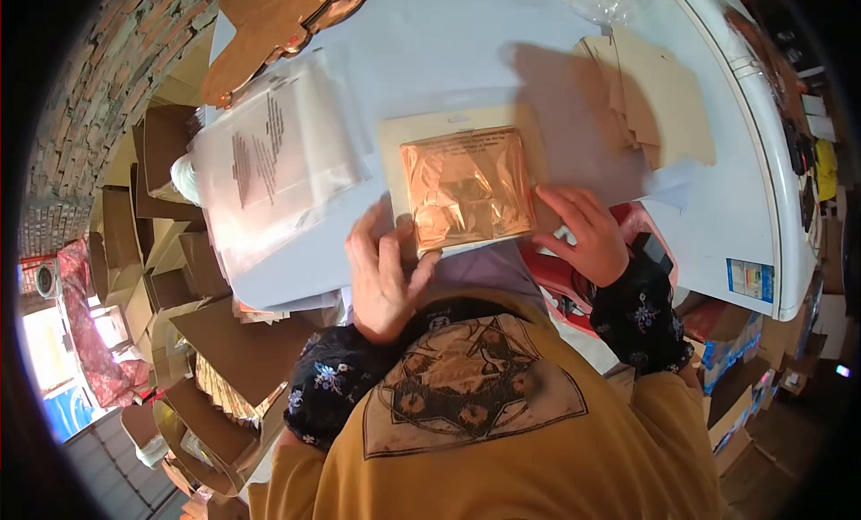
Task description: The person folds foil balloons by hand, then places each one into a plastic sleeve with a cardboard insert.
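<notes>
A folded copper-coloured foil packet [466, 193] lies on a tan backing card [392, 161] with a hang hole at its top. A clear plastic sleeve seems to cover both, with dark print across the upper part of the foil. My left hand [381, 273] has its fingers and thumb closed at the packet's lower left corner. On the other side, my right hand [587, 233] grips the right edge, index finger above and thumb lower down. Parts of the fingertips are hidden at the edges.
Clear printed plastic bags [278, 152] are stacked to the left on the white table [430, 36]. Tan cards [664, 99] lie at the right. Copper foil shapes [269, 27] rest at the back left. Cardboard boxes [233, 341] crowd the left side, and a white appliance [762, 206] stands right.
</notes>
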`<action>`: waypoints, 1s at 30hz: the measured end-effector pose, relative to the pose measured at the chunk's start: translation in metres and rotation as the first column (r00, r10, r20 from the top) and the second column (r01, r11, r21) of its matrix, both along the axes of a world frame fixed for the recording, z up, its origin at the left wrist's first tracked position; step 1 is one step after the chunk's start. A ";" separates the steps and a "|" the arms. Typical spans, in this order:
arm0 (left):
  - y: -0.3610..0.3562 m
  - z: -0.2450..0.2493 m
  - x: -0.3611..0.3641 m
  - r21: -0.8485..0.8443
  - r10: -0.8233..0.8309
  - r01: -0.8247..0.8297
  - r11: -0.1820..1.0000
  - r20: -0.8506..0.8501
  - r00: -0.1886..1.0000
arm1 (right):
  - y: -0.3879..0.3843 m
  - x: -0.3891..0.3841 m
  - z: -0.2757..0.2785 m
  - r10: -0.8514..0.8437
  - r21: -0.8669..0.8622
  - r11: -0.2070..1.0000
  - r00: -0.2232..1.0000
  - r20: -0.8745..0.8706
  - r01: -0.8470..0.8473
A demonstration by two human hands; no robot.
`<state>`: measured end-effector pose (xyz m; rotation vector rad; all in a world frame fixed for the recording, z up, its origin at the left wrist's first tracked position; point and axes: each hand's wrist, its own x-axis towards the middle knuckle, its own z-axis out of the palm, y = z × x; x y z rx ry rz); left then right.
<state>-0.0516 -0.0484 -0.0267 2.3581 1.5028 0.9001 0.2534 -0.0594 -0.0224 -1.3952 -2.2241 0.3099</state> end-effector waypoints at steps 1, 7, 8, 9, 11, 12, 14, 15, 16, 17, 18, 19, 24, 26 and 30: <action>0.004 -0.001 -0.003 0.017 -0.034 0.034 0.999 -0.001 0.999 | -0.001 0.001 -0.001 0.008 0.028 1.000 1.000 0.002 -0.008; 0.012 -0.004 -0.001 0.033 -0.121 0.123 0.992 -0.059 0.991 | 0.002 0.004 -0.005 -0.009 0.100 0.995 1.000 0.025 0.006; 0.012 -0.002 0.001 0.000 -0.115 0.116 0.993 -0.043 0.992 | 0.004 0.005 -0.003 -0.008 0.109 0.994 0.999 0.035 0.004; 0.011 0.001 0.001 -0.036 -0.110 0.108 0.993 -0.030 0.994 | 0.005 0.005 -0.002 -0.007 0.115 0.993 0.999 0.041 0.003; 0.009 0.004 0.003 -0.082 -0.087 0.086 0.993 -0.015 0.996 | 0.006 0.006 -0.001 -0.019 0.074 0.997 1.000 -0.001 0.019; 0.009 0.005 0.003 -0.087 -0.071 0.070 0.994 -0.011 0.997 | 0.008 0.006 -0.003 -0.028 0.067 0.997 0.999 -0.021 0.030; 0.011 0.006 0.005 -0.041 -0.047 0.046 0.998 -0.025 0.999 | 0.010 0.007 -0.003 -0.037 0.051 0.998 0.998 -0.042 0.040; 0.011 0.006 0.005 -0.048 -0.047 0.045 0.998 -0.046 0.998 | 0.012 0.008 -0.003 -0.037 0.040 0.998 0.998 -0.042 0.038; 0.012 0.006 0.005 -0.055 -0.047 0.044 0.998 -0.067 0.997 | 0.012 0.008 -0.002 -0.036 0.031 0.999 0.998 -0.043 0.038; 0.012 0.006 0.006 -0.061 -0.047 0.042 0.997 -0.089 0.995 | 0.012 0.008 -0.002 -0.032 0.029 0.999 0.999 -0.036 0.033; 0.013 0.006 0.006 -0.064 -0.054 0.049 0.997 -0.074 0.996 | 0.013 0.009 -0.003 -0.026 0.029 0.999 0.999 -0.028 0.027; 0.013 0.006 0.007 -0.063 -0.059 0.056 0.996 -0.059 0.997 | 0.015 0.009 -0.003 -0.019 0.031 0.999 1.000 -0.021 0.020; 0.011 0.001 0.009 -0.031 -0.067 0.067 0.997 -0.019 0.998 | 0.010 0.003 -0.003 -0.024 0.116 0.993 0.999 0.041 0.019; 0.008 -0.004 0.008 -0.015 -0.078 0.078 0.997 -0.020 0.997 | 0.009 0.003 -0.004 -0.016 0.142 0.990 0.998 0.054 0.009; 0.001 -0.013 0.003 0.082 -0.096 0.102 0.991 -0.071 0.993 | 0.006 0.004 -0.005 -0.002 0.143 0.990 1.000 0.024 -0.001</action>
